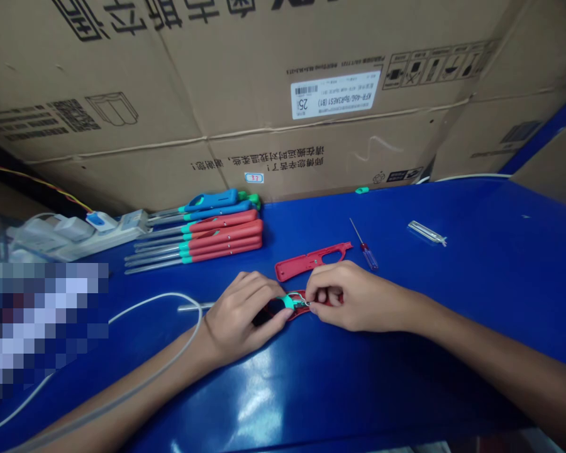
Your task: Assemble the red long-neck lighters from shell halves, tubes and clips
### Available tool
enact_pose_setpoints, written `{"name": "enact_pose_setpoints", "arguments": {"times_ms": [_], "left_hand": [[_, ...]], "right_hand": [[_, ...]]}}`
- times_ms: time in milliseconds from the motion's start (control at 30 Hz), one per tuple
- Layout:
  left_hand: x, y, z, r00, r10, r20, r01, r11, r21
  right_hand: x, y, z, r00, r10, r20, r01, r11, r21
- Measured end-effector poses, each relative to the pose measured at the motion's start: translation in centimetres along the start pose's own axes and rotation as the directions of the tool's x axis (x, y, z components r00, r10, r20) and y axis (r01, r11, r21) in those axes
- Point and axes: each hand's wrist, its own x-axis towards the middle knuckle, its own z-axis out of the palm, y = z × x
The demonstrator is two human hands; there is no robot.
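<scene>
An opened long-nosed lighter (300, 308) lies on the blue tabletop, its red casing half exposing the inside. My left hand (249, 314) is closed round its green collar end, with the metal tube (193, 307) sticking out to the left. A thin white wire (296, 296) loops out of the casing toward my right hand (351, 296). There, thumb and forefinger are pinched together at the wire's end, over the red handle; the curled fingers hide part of the casing. Just behind lies the loose other red casing half (295, 268), inner side up.
Several assembled red and blue lighters (224, 239) are stacked at the left. A screwdriver (368, 255) and a clear packet of thin parts (427, 233) lie to the right. A white cable (188, 343) crosses above my left forearm; a power strip (106, 239) and cardboard boxes (245, 119) stand behind.
</scene>
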Motion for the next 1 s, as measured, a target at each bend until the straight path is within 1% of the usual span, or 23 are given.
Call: {"name": "enact_pose_setpoints", "arguments": {"times_ms": [200, 467, 1000], "left_hand": [[-0.07, 0.00, -0.05, 1.000, 0.006, 0.006, -0.006, 1.000, 0.003], [0.15, 0.11, -0.11, 1.000, -0.004, 0.017, 0.004, 1.000, 0.002], [-0.02, 0.03, -0.09, 0.999, -0.007, 0.047, 0.008, 1.000, -0.022]], "right_hand": [[0.04, -0.24, -0.29, 0.999, 0.039, 0.031, -0.039, 0.999, 0.014], [0.06, -0.31, -0.27, 0.999, 0.025, 0.023, -0.025, 1.000, 0.000], [0.09, -0.57, -0.50, 0.998, 0.034, 0.049, -0.032, 0.999, -0.040]]}}
